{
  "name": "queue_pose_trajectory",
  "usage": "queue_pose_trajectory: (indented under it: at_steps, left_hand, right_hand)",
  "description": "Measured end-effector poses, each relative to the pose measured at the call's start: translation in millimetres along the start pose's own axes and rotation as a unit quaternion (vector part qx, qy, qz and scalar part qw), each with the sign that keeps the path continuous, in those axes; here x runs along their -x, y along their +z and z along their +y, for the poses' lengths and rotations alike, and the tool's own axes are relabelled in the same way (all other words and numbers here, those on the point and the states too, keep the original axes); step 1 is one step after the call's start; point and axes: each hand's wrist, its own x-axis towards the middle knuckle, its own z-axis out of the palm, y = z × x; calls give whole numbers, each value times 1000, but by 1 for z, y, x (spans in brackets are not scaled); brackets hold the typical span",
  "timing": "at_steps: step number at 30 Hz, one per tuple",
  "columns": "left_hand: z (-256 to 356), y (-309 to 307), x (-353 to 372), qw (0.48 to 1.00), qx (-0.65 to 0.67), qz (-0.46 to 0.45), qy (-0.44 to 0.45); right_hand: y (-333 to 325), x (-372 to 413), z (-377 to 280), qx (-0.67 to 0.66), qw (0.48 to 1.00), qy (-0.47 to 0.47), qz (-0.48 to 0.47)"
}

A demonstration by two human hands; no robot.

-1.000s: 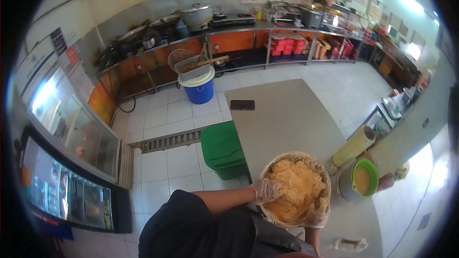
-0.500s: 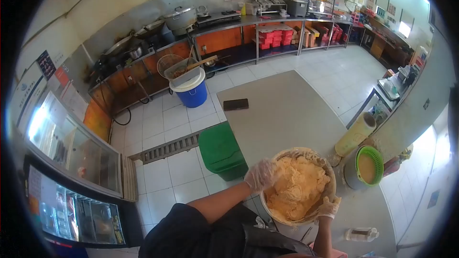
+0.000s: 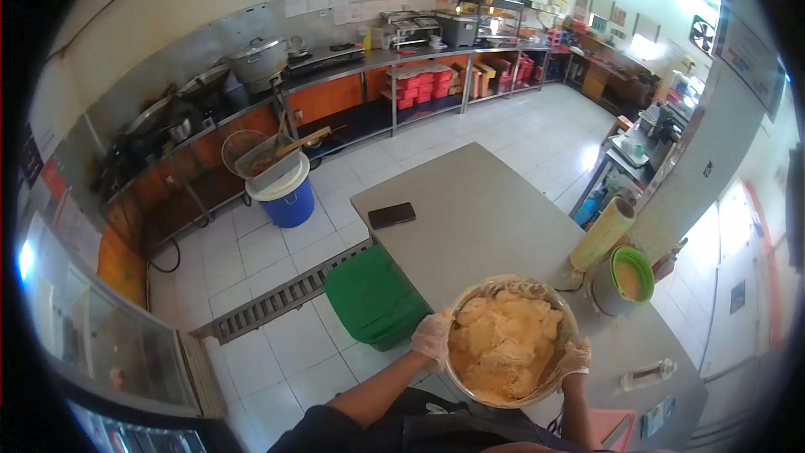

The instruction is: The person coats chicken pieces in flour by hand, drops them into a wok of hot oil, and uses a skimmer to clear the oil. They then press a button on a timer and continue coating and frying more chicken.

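Note:
A large round bowl [image 3: 464,292] stands at the near edge of the grey table, heaped with a pale orange, floury, lumpy mass [image 3: 507,340]. What lies under the coating cannot be made out. My left hand [image 3: 432,340], in a clear plastic glove, is closed on the bowl's left rim. On the opposite side my right hand [image 3: 575,358], also gloved and dusted with flour, grips the right rim. Some of the fingers of both hands are hidden against the bowl.
A dark phone [image 3: 392,216] lies on the table's far left corner. Right of the bowl are a roll of plastic wrap [image 3: 604,233], a bucket with a green strainer [image 3: 631,273] and a clear bottle [image 3: 647,375]. A green bin [image 3: 377,294] stands left of the table.
My left hand has moved from over the bowl's contents to its left rim. My right hand stays at the right rim. The camera view has turned to the right.

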Motion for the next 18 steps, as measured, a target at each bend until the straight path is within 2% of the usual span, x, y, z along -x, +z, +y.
queue_pose_trajectory:
  at_steps: [1,2,4,6,9,13,18]
  left_hand:
    - [-21,-9,14,1000,-3,8,2]
    - [-40,-19,28,1000,-6,17,5]
    - [-73,-60,61,991,-75,53,94]
    - [-67,-150,103,994,-69,61,60]
    - [-100,-232,120,994,-44,99,29]
    - [-158,-301,172,986,-65,144,-53]
    - [-212,-374,203,974,-122,184,-51]
  right_hand:
    - [6,11,-20,-237,968,80,-16]
    - [14,25,-50,-461,874,152,-29]
    - [38,57,-99,-376,917,131,-28]
    - [65,80,-152,-287,952,103,-24]
    - [84,73,-224,-131,990,25,-36]
    - [116,58,-333,-77,992,-59,-76]
    - [158,33,-448,-64,982,-140,-114]
